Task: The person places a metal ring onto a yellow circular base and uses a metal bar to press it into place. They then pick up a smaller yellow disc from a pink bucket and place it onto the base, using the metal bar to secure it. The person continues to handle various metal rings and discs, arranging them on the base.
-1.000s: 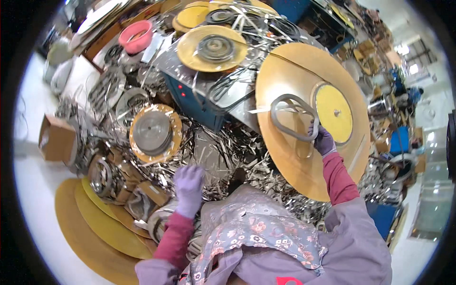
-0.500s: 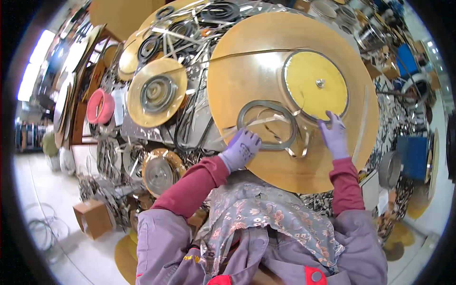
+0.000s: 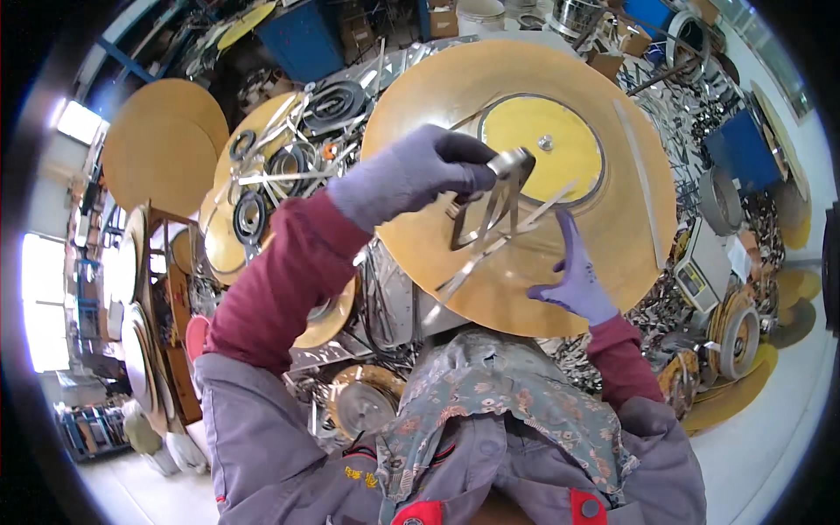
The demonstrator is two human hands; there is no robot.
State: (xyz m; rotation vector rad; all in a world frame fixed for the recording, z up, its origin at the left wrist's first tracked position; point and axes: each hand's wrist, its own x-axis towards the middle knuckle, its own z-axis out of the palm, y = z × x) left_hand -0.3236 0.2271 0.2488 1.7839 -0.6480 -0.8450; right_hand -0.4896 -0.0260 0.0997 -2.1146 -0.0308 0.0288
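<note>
Metal strip (image 3: 510, 164), thin and shiny, hangs in angular loops above a tan disc (image 3: 437, 87). Pale floor (image 3: 122, 481) shows at lower left; a grey table (image 3: 402, 293), cluttered with black coils (image 3: 335, 107), stands beneath the smooth, round disc. Left arm (image 3: 284, 271) reaches across, elbow bent, the gloved left hand (image 3: 420, 175) with fingers clamped on the strip. Right hand (image 3: 577, 284) is over the disc's near part, thumb and fingers spread apart. A flat yellow circle (image 3: 512, 118) bears a shiny knob (image 3: 545, 142).

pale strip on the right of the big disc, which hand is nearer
Right. The right hand is left of the pale strip; the left hand is farther left, holding a metal band.
</note>
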